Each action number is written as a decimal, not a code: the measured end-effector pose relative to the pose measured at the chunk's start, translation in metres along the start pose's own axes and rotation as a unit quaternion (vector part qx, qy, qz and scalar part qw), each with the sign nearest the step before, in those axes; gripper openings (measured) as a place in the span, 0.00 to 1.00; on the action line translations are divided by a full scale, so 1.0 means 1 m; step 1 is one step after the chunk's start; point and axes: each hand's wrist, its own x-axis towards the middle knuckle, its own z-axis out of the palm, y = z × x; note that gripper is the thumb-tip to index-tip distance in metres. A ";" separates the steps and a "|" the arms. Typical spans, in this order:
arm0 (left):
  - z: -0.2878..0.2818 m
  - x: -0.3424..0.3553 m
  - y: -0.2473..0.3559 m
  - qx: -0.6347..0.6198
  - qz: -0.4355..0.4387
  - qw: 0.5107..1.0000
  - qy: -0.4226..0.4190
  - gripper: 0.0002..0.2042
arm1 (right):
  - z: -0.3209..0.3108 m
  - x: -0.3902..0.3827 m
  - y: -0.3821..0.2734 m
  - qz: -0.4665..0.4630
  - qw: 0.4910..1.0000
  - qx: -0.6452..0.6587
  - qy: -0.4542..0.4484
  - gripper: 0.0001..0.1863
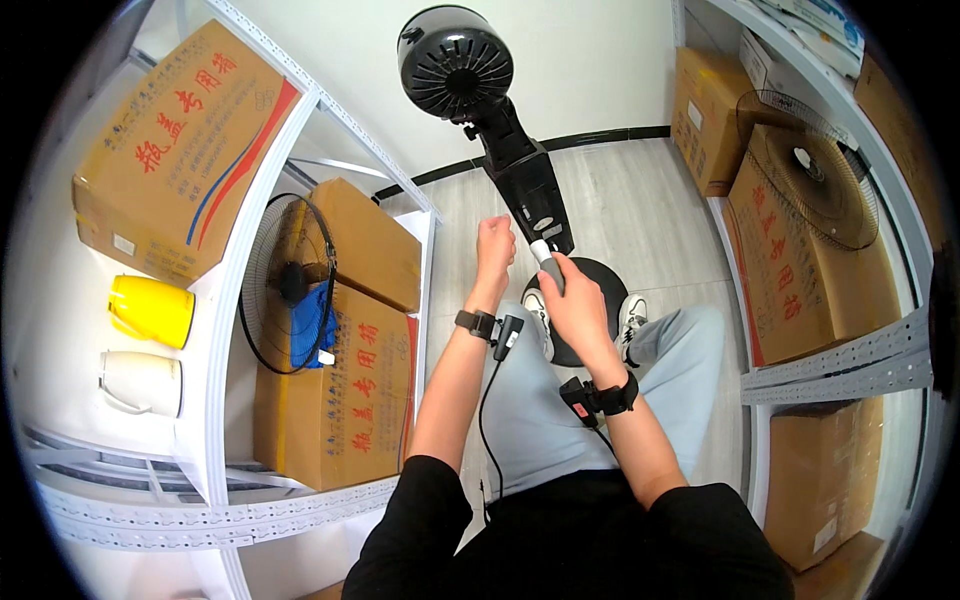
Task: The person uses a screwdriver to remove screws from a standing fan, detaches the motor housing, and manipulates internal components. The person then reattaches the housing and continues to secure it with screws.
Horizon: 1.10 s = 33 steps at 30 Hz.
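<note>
A black pedestal fan [526,178] stands in front of me, its grille off and its slotted motor housing [460,75] showing. Its round base [598,277] rests on the floor between my shoes. My right hand [580,305] is closed around a short grey handle with a white cylindrical end [546,258], held against or just above the lower part of the fan's column; its exact kind is unclear. To the left of the column is my left hand [495,248], fingers curled closed. Whatever it may hold is hidden.
On the left shelf [300,120] are cardboard boxes [190,150], a yellow jug [150,311], a white jug [140,382], a round wire fan guard [330,265] and a blue cloth [312,325]. Another fan guard [850,200] leans on boxes on the right shelf [840,352].
</note>
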 end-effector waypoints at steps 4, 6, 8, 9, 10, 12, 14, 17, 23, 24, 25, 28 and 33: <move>0.005 -0.016 0.010 -0.069 -0.052 0.993 -0.087 0.12 | 0.004 0.002 0.013 -0.067 0.998 0.007 0.021 0.25; 0.005 -0.017 0.012 -0.057 -0.067 0.989 -0.119 0.13 | 0.003 0.001 0.019 0.066 0.954 0.285 -0.067 0.25; -0.001 -0.013 0.012 -0.066 -0.072 0.987 -0.126 0.11 | -0.003 0.000 0.021 0.218 0.798 0.542 -0.147 0.24; 0.000 -0.011 0.012 -0.070 -0.076 0.986 -0.132 0.10 | -0.004 0.001 0.033 0.241 0.729 0.608 -0.202 0.24; 0.002 -0.011 0.013 -0.066 -0.081 0.986 -0.131 0.10 | -0.005 0.003 0.047 0.259 0.652 0.666 -0.254 0.23; 0.005 -0.013 0.016 -0.058 -0.090 0.986 -0.127 0.11 | -0.004 0.001 0.053 0.256 0.657 0.658 -0.265 0.23; 0.008 -0.016 0.018 -0.027 -0.090 0.989 -0.114 0.12 | -0.005 0.003 0.037 0.225 0.828 0.470 -0.207 0.25; 0.006 -0.015 0.015 0.026 -0.083 0.989 -0.118 0.13 | 0.003 -0.001 0.027 0.072 0.988 0.124 -0.052 0.25; 0.003 -0.014 0.016 0.000 -0.101 0.981 -0.167 0.14 | 0.008 -0.011 0.028 -0.013 0.997 0.005 0.077 0.24; 0.004 -0.015 0.015 -0.020 -0.104 0.979 -0.172 0.14 | 0.002 -0.011 0.030 0.061 0.993 0.104 0.012 0.25; 0.003 -0.016 0.014 -0.031 -0.106 0.979 -0.170 0.14 | -0.007 -0.009 0.031 0.135 0.969 0.201 -0.052 0.26; 0.004 -0.017 0.011 -0.056 -0.113 0.977 -0.173 0.15 | -0.017 -0.004 0.034 0.194 0.934 0.269 -0.129 0.28; 0.010 -0.021 0.020 0.013 -0.111 0.979 -0.173 0.15 | -0.010 -0.019 0.023 -0.107 0.975 -0.100 0.164 0.21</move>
